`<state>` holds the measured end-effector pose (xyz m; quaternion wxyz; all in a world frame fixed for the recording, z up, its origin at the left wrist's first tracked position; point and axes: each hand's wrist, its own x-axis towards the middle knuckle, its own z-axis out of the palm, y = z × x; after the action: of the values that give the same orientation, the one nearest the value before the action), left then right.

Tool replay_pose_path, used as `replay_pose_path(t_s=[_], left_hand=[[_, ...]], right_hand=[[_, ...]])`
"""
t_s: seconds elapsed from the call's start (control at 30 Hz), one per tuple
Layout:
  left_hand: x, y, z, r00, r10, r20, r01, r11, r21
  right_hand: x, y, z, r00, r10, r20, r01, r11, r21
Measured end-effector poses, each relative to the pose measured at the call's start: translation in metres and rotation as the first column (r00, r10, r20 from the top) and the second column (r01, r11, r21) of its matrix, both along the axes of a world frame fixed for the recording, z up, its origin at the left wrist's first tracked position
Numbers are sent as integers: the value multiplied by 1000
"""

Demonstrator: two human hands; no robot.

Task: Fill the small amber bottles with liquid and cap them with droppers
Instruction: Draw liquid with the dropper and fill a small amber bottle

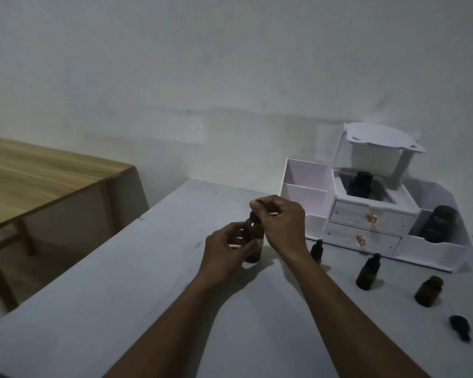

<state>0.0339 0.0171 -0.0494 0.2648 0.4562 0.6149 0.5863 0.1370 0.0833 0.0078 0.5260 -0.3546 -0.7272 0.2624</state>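
Held amber bottle [253, 255]: upright on the grey table [120, 296], near its middle, gripped about the body by the left hand [224, 249], fingers curled round the glass. Dropper cap [254, 216]: at the neck of that bottle, pinched from above by the right hand [281, 222], fingertips [257, 205] bunched on the bulb; fully screwed down or only set in place, cannot tell. Fill level unreadable in the dim light. Small dark bottle [316, 251]: dropper on, standing just before the white organiser [366, 214]. Capped amber bottle [367, 271]: dropper on, further right and nearer. Open amber bottle [428, 291]: no cap, contents not discernible. Loose dropper [460, 327]: lying on the table near the open bottle, apart from it. Dark bottle [359, 185] in the organiser's centre compartment, large dark jar [440, 223] in its right one — possibly the supply. Judged progress: two apparently finished, one being capped, one left to cap and perhaps to fill — well past halfway.
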Motion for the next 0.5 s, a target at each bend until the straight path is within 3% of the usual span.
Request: replay_pose_path(t_s=[0.33, 0.5], left_hand=[[2, -3, 6, 998, -9, -59, 8, 1000, -9], [7, -9, 8, 991, 126, -42, -125, 992, 36]], right_hand=[[13, -2, 28, 991, 40, -131, -36, 999, 34], [25, -4, 73, 970, 72, -234, -59, 996, 62]])
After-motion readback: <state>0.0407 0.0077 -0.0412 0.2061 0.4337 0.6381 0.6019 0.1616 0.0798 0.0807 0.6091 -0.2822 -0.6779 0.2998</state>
